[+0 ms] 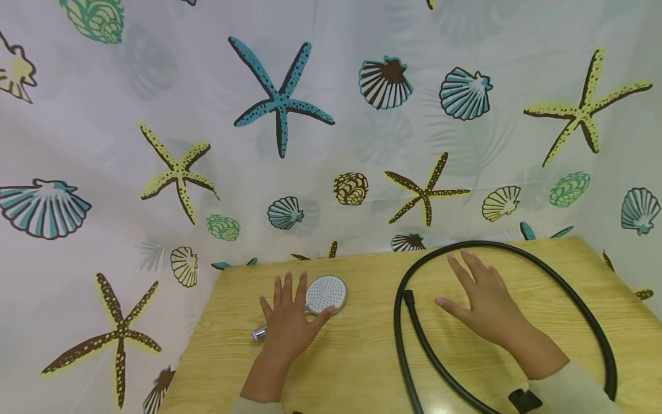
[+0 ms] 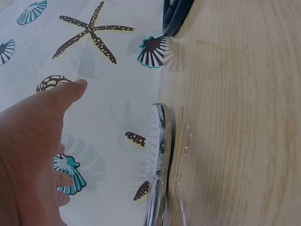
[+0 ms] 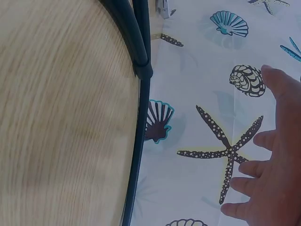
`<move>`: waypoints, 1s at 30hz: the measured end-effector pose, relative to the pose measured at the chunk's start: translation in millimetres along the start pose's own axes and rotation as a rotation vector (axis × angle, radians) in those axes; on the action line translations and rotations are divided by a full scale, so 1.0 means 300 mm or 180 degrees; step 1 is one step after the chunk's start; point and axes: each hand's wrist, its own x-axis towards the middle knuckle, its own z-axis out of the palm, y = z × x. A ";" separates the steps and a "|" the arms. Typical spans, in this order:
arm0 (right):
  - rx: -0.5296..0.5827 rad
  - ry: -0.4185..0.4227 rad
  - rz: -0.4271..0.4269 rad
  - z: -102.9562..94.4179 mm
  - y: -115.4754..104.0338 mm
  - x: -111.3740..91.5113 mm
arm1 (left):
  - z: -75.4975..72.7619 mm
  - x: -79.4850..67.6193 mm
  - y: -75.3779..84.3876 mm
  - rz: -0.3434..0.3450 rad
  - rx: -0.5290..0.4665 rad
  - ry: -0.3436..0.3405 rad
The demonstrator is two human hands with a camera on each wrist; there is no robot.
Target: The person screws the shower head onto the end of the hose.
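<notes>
My left hand point(image 1: 288, 322) hovers with spread fingers over a chrome handheld shower head point(image 1: 326, 294) and covers most of its handle in the head view. The shower head lies on the wooden table with its round, dotted white face up; the left wrist view shows it point(image 2: 159, 146) from the side, apart from the hand. On the right, my right hand point(image 1: 488, 305) is raised, fingers spread, above a looped black shower hose point(image 1: 569, 290). One hose end with a black connector point(image 1: 409, 298) lies inside the loop. Neither hand holds anything.
The wooden table point(image 1: 362, 345) ends at a white curtain point(image 1: 331, 138) printed with starfish and shells, which hangs behind it and along both sides. A small black fitting point(image 1: 523, 399) lies near the right sleeve point(image 1: 569, 391).
</notes>
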 end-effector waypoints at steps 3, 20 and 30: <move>-0.0032 -0.0022 -0.0049 0.004 0.005 -0.003 | 0.003 0.001 -0.004 -0.0020 -0.0007 -0.0034; 0.0201 -0.0328 -0.0190 0.020 0.017 -0.022 | 0.001 -0.008 -0.021 -0.0049 -0.0217 0.0012; 0.0199 -0.0361 -0.0211 0.036 0.021 -0.020 | 0.004 -0.009 -0.026 -0.0103 -0.0203 -0.0057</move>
